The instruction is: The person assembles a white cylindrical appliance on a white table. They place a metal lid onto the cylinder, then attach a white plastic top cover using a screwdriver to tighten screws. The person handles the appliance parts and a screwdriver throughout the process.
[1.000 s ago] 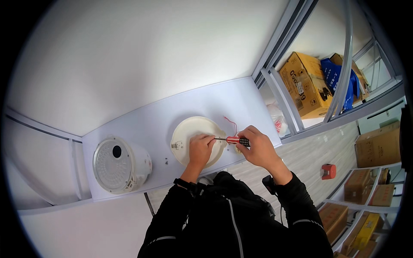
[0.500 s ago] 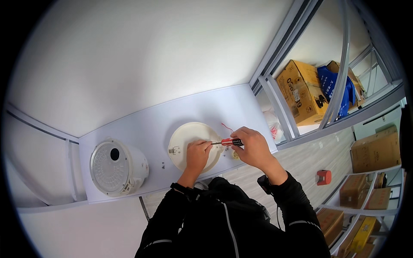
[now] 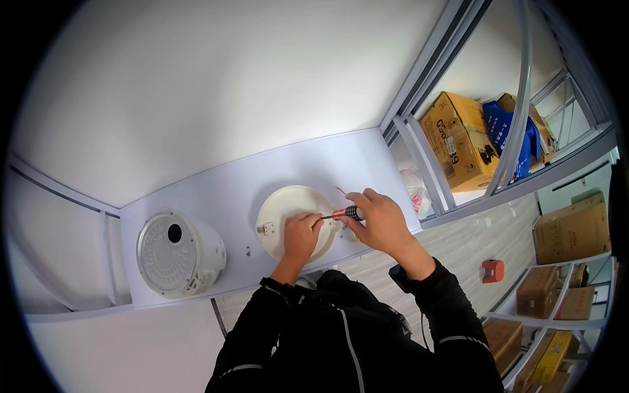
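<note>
A round cream plastic cover (image 3: 278,213), like an appliance lid, lies on the white table in front of me. My right hand (image 3: 380,226) grips the rear of a screwdriver (image 3: 343,213) with a red, white and black handle. Its shaft runs left, lying low over the cover. My left hand (image 3: 301,234) rests over the cover with its fingers closed at the shaft's tip; whatever they pinch is hidden. Next to the right hand, a red wire (image 3: 341,190) sticks up past the cover's edge, and a small yellowish part is mostly covered by the fingers.
A white cylindrical appliance body (image 3: 173,255) with a perforated metal base lies at the table's left. Several small screws (image 3: 248,251) sit between it and the cover. Grey frame posts and a yellow carton (image 3: 458,141) stand at the right. A red stool (image 3: 493,271) is on the floor.
My right hand has shifted its grip on the handle, its fingers opening out and turning around the end. The screwdriver has moved slightly left. My left hand stays in place.
</note>
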Action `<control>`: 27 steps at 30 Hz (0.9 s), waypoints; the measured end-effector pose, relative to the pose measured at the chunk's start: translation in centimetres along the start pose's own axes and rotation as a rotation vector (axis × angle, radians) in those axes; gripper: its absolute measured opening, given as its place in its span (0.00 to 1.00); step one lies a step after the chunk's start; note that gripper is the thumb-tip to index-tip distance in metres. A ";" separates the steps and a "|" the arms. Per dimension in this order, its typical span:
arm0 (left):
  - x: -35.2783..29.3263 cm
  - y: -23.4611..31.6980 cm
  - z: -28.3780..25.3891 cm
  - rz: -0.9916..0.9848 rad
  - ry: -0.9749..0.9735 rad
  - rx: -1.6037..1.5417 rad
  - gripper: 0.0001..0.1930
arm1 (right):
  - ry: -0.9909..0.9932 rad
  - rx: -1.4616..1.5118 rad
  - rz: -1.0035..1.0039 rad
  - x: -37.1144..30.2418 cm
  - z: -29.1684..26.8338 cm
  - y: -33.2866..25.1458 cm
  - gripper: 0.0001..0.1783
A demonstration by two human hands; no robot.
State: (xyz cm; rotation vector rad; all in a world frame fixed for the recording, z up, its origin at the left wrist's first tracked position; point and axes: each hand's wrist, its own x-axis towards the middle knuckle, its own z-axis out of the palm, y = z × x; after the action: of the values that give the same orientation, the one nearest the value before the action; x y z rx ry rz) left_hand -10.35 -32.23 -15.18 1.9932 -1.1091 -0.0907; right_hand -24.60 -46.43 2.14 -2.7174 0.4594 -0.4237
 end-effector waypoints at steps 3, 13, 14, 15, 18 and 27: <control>-0.1 0.0 0.1 0.003 0.002 -0.002 0.11 | -0.040 -0.145 0.060 0.3 0.4 -0.1 0.25; -0.1 0.5 -0.3 0.027 0.006 0.008 0.10 | 0.133 0.076 -0.200 0.9 0.6 -1.1 0.32; -0.1 0.5 -0.4 0.035 -0.005 0.008 0.10 | 0.139 0.097 -0.221 1.1 0.8 -1.1 0.31; -0.1 0.5 -0.4 0.032 0.000 0.003 0.09 | 0.109 0.054 -0.194 1.1 0.8 -1.2 0.30; -0.2 0.4 -0.2 0.027 0.010 0.000 0.08 | -0.041 -0.120 -0.069 1.2 0.7 -1.7 0.27; -0.2 0.4 0.0 0.010 0.012 0.021 0.08 | 0.140 -0.056 -0.142 1.6 0.6 -2.1 0.26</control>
State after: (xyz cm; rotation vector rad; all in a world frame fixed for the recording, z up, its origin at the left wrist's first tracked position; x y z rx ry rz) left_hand -10.73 -32.23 -14.98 2.0041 -1.1161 -0.0616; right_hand -22.41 -44.98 2.75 -2.7962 0.3192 -0.6522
